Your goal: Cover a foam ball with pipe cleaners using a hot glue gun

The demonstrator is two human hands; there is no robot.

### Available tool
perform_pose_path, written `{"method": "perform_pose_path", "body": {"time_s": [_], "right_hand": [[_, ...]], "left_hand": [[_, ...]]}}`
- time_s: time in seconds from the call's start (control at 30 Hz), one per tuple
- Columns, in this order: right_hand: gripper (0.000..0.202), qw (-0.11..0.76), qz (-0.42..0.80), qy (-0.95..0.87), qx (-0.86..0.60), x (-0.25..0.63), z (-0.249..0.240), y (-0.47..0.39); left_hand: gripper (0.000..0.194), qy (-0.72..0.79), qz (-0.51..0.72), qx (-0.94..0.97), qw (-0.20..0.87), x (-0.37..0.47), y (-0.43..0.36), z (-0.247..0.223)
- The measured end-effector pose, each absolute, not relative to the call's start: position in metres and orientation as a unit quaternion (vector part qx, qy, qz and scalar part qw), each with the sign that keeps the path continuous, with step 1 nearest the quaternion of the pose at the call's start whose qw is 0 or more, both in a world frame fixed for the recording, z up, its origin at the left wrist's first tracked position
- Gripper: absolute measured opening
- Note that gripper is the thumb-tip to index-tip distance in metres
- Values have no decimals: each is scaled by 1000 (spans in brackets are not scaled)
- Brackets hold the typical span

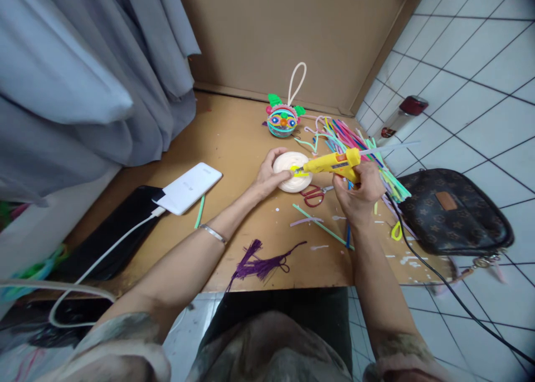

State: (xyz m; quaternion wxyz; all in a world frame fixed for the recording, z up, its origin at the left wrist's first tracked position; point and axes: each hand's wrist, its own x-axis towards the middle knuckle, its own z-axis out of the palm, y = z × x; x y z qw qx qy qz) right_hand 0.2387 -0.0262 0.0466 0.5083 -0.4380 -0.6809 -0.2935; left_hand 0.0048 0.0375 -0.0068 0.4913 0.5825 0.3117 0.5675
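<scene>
My left hand grips a round, cream-coloured coil or ball from its left side, the thumb lying across the front. A small yellow piece sits on the face of the coil. In my right hand is a yellow glue gun, its nozzle pointing left at the yellow piece; whether the tip touches it I cannot tell. A clear glue stick juts from the gun's back. Just below the coil lie red-handled scissors, partly covered.
A decorated hanging ornament stands behind the coil. Coloured pipe cleaners lie at the right, near a brown handbag and a black cord. Purple tassels rest by the front edge. On the left are a white power bank and grey curtain.
</scene>
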Motion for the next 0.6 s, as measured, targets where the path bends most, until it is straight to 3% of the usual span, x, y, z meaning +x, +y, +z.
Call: {"method": "perform_pose_path", "body": {"time_s": [0.6], "right_hand": [[13,503,-291,-683,-443,241,49,-25]], "left_hand": [[73,307,576,578,489,4,40,-11]]}}
